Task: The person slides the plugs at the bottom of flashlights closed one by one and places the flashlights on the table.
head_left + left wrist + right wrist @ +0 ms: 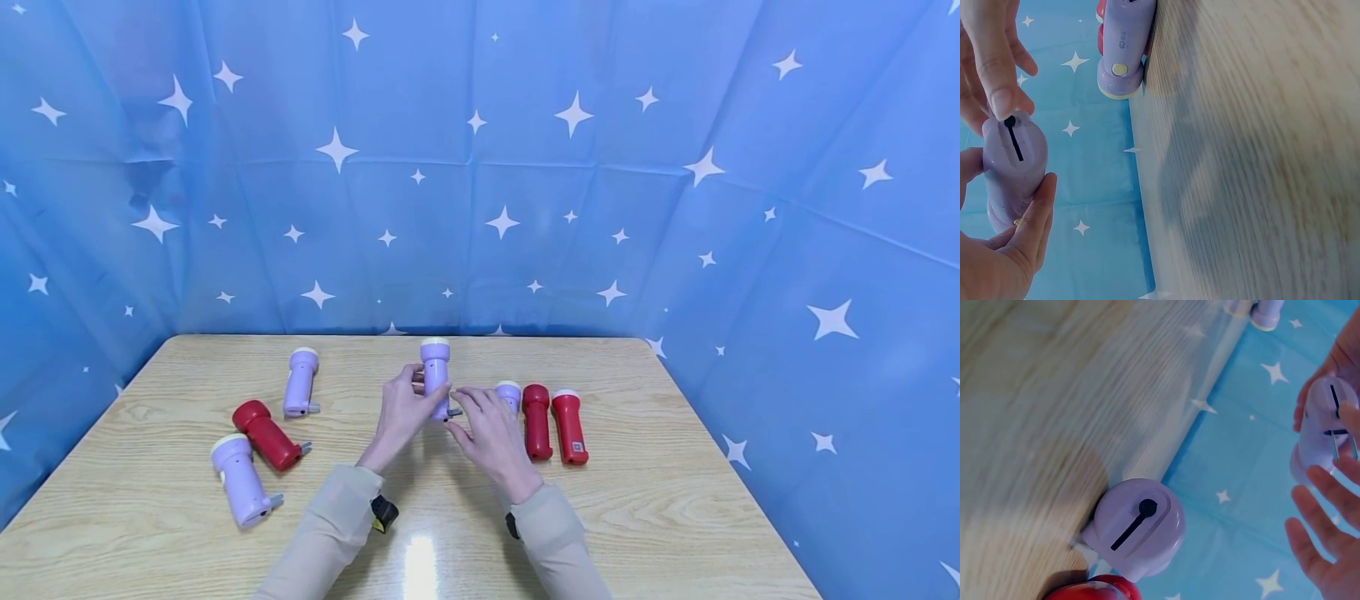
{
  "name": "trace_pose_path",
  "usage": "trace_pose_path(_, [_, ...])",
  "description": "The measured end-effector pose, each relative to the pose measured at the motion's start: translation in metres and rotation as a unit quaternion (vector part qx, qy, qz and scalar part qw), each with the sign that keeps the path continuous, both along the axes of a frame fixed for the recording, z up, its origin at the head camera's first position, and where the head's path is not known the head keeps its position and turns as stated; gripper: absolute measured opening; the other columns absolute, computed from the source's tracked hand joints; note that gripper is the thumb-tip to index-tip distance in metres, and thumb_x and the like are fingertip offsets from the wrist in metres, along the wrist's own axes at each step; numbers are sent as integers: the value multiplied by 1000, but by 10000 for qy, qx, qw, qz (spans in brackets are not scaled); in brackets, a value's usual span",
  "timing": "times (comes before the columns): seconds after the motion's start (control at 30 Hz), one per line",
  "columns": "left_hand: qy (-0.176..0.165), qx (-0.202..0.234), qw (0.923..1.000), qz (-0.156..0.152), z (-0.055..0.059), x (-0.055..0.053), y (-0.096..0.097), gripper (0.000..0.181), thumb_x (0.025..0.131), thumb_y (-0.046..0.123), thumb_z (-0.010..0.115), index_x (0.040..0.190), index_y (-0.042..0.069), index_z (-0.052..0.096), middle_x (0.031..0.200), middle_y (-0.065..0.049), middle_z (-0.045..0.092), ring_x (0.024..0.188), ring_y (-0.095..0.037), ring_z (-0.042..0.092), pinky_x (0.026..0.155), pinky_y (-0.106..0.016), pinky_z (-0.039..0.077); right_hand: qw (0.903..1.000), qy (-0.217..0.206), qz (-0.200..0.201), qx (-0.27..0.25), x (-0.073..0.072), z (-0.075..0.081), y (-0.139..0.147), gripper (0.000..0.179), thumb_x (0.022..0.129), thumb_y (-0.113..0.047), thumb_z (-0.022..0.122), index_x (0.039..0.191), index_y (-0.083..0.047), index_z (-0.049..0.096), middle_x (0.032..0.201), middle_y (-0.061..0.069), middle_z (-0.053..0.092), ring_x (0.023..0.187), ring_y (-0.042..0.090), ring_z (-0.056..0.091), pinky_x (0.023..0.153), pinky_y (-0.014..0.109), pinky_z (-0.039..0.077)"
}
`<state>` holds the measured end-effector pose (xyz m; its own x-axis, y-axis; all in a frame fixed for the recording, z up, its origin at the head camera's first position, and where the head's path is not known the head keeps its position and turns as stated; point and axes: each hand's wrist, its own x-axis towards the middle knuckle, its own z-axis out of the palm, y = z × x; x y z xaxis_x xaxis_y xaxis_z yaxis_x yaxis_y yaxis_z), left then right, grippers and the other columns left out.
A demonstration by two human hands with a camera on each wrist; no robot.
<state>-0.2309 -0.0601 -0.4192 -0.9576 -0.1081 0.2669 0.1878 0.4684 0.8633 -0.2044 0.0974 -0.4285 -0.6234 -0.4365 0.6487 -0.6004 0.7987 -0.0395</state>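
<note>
A light purple flashlight point(435, 375) with a white-rimmed head is held upright above the table by my left hand point(399, 410), its fingers and thumb wrapped around the body. A folding metal plug point(455, 412) sticks out to the right near its base. My right hand point(491, 435) is beside that plug, thumb and forefinger around it, the other fingers spread. In the left wrist view a right fingertip point(1002, 103) is at the black slot point(1016, 140) in the flashlight's base. The right wrist view shows the prongs point(1334, 444) close to the right fingers.
To the left lie two purple flashlights point(300, 383) point(243, 483) and a red flashlight point(270, 437), plugs out. On the right, another purple flashlight point(509, 394), partly hidden by my right hand, is beside two red flashlights point(537, 421) point(570, 425). A blue starred curtain point(480, 192) surrounds the wooden table point(675, 517).
</note>
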Motion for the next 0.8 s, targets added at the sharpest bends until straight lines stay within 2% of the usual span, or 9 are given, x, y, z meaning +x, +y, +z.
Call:
trace_pose_path(0.47, [-75,75,9999,19,1,2,3,54,82,30,72,118,-7,56,103,-24,68,88,-32,70,72,-36,58,9999,92,35,-64,2,1,-1,40,76,-26,79,110,-9,66,108,5,69,97,21,63,86,34,52])
trace_pose_path(0.8, [-63,111,9999,59,2,3,4,54,81,30,73,118,-7,56,102,-23,68,84,-30,70,69,-34,58,9989,376,192,-214,2,1,-2,35,75,-21,79,106,-7,69,102,3,71,92,19,63,82,31,52])
